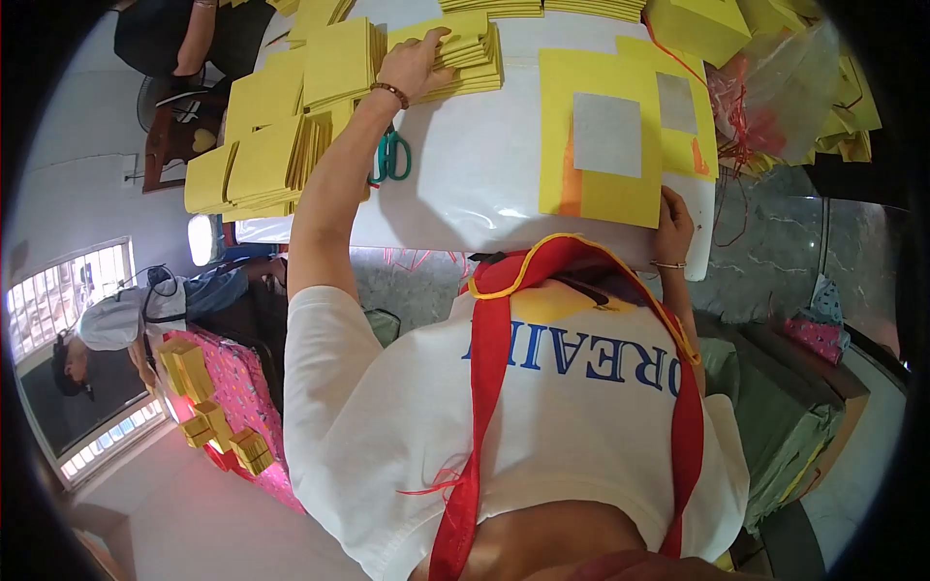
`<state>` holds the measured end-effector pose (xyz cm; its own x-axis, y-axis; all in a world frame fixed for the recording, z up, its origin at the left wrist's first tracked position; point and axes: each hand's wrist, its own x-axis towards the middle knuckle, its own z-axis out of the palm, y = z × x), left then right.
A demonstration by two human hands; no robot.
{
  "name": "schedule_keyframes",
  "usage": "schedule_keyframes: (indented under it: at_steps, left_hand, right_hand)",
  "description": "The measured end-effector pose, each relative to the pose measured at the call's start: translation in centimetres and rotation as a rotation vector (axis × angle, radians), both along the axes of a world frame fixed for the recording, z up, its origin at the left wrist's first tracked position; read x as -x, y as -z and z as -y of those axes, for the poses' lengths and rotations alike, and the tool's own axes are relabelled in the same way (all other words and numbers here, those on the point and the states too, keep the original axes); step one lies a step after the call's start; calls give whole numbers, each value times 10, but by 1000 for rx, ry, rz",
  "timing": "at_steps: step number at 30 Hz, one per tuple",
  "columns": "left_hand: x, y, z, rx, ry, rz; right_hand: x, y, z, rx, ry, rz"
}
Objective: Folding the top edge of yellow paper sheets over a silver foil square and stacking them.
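Left hand (pixel 418 60) on yellow stack (pixel 463 46); scissors (pixel 390 157) lie beside the forearm.

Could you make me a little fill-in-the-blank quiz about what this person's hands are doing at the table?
1. The left hand rests on a stack of flat ____ paper envelopes.
2. Beside the left forearm lie scissors with ____ handles.
3. The right hand touches the large yellow sheet, which bears a ____ square patch.
4. Both lie on a ____ table top.

Missing words: yellow; green; grey; white
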<state>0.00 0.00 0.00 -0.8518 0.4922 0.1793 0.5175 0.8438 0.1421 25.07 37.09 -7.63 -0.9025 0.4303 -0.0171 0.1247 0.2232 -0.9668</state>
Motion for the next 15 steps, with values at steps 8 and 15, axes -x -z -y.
schedule_keyframes:
  at_steps: [8, 15]
  left_hand:
    - [-12, 12, 1, 66, 94, -203]
    - [-19, 14, -4, 155, 126, -336]
  right_hand:
    - [1, 4, 0, -5, -4, -24]
    - [1, 8, -2, 15, -7, -25]
